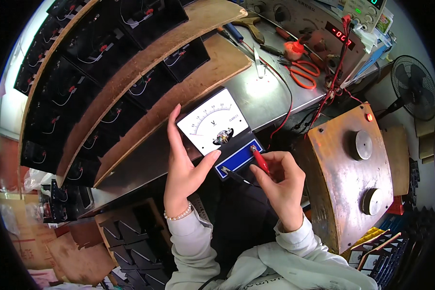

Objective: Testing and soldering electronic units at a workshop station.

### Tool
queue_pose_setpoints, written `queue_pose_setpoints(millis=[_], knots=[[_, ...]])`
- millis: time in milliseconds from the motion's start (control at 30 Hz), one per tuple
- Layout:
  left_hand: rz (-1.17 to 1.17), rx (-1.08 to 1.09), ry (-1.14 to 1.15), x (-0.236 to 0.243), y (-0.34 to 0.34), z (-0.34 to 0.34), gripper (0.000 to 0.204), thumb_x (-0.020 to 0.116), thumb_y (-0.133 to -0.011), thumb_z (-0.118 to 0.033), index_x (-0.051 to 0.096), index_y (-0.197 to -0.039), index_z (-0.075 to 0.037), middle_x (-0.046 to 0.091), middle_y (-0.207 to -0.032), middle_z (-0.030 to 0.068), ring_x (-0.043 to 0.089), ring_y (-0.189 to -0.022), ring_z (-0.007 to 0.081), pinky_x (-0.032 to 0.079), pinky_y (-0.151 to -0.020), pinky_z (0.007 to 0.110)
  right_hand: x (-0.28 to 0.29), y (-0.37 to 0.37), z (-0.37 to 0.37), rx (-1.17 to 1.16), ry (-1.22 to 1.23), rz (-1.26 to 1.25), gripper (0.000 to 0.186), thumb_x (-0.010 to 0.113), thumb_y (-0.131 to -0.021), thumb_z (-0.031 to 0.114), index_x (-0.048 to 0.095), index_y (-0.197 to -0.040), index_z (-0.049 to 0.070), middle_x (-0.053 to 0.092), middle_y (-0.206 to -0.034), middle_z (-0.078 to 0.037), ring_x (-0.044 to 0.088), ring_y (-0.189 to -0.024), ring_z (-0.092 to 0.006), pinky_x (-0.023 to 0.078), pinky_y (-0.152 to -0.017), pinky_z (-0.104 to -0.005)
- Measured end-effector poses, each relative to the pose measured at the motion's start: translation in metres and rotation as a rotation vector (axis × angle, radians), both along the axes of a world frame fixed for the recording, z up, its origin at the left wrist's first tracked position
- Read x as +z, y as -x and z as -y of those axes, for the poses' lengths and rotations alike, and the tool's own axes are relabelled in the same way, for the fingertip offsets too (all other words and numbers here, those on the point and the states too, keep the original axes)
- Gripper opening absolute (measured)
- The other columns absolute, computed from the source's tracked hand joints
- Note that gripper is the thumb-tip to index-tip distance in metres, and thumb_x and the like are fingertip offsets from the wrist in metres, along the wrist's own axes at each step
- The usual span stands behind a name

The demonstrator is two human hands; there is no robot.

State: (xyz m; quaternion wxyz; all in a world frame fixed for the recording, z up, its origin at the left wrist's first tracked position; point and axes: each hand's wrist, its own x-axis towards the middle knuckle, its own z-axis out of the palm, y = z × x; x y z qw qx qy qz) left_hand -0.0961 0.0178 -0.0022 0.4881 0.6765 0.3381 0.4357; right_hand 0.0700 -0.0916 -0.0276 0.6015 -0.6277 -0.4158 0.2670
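Note:
An analog voltmeter [209, 113] with a white dial, its inner movement showing through an opening below the scale, is held tilted in front of me. My left hand [183, 169] grips it, thumb on the front and fingers along the left edge. Across its lower part runs a blue, white-bordered strip [238, 158]. My right hand [282, 181] pinches a red alligator clip [261, 162], whose jaws are at the strip's right end. A black alligator clip [233, 175] sits at the strip's left end, its wire passing toward my right hand.
Wooden shelves [106, 92] at the left hold several black meter housings. On the metal bench [270, 92] lie orange-handled scissors [303, 74] and a brush [251, 26]. A metal box with two round knobs [345, 179] stands at right, near a fan [413, 87].

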Motion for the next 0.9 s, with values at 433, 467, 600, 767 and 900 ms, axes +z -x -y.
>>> queue_pose_setpoints(millis=[433, 467, 600, 767, 900], knots=[[0.072, -0.022, 0.065, 0.005, -0.001, -0.002, 0.101, 0.070, -0.080, 0.011, 0.009, -0.157, -0.014, 0.041, -0.143, 0.0195, 0.053, -0.126, 0.0262, 0.050, -0.102, 0.041, 0.013, 0.006, 0.004, 0.266, -0.050, 0.292, 0.021, 0.078, -0.081, 0.014, 0.067, -0.098, 0.007, 0.065, -0.075, -0.009, 0.061, -0.068, -0.0257, 0.049, -0.060, -0.0360], [0.078, -0.026, 0.084, 0.004, -0.002, -0.002, 0.101, 0.071, -0.079, 0.011, 0.010, -0.157, -0.014, 0.042, -0.143, 0.0192, 0.053, -0.126, 0.0257, 0.050, -0.103, 0.041, 0.013, 0.010, 0.001, 0.225, -0.047, 0.327, 0.020, 0.080, -0.079, 0.012, 0.067, -0.093, 0.005, 0.065, -0.076, -0.009, 0.063, -0.069, -0.0235, 0.051, -0.060, -0.0332], [0.098, -0.022, 0.093, 0.007, 0.001, 0.001, 0.101, 0.072, -0.078, 0.012, 0.014, -0.157, -0.013, 0.043, -0.142, 0.0178, 0.052, -0.127, 0.0241, 0.047, -0.105, 0.039, 0.008, 0.012, 0.010, 0.186, -0.114, 0.385, 0.021, 0.084, -0.074, 0.010, 0.066, -0.080, 0.003, 0.064, -0.074, -0.008, 0.064, -0.063, -0.0210, 0.051, -0.056, -0.0306], [0.067, 0.036, 0.029, 0.000, 0.030, 0.027, 0.112, 0.083, -0.069, -0.002, 0.015, -0.157, -0.008, 0.048, -0.140, 0.0192, 0.052, -0.128, 0.0265, 0.043, -0.107, 0.040, 0.042, -0.015, 0.068, 0.291, -0.185, 0.227, 0.022, 0.085, -0.071, 0.014, 0.065, -0.074, 0.006, 0.061, -0.065, -0.007, 0.059, -0.053, -0.0216, 0.045, -0.050, -0.0306], [0.355, 0.096, 0.257, -0.003, 0.044, 0.093, 0.125, 0.085, -0.061, -0.008, 0.007, -0.159, -0.008, 0.046, -0.145, 0.0179, 0.050, -0.132, 0.0318, 0.040, -0.111, 0.042, -0.006, -0.072, 0.092, -0.182, 0.090, 0.207, 0.023, 0.084, -0.074, 0.007, 0.063, -0.080, 0.002, 0.060, -0.065, -0.007, 0.057, -0.058, -0.0124, 0.045, -0.054, -0.0269]])
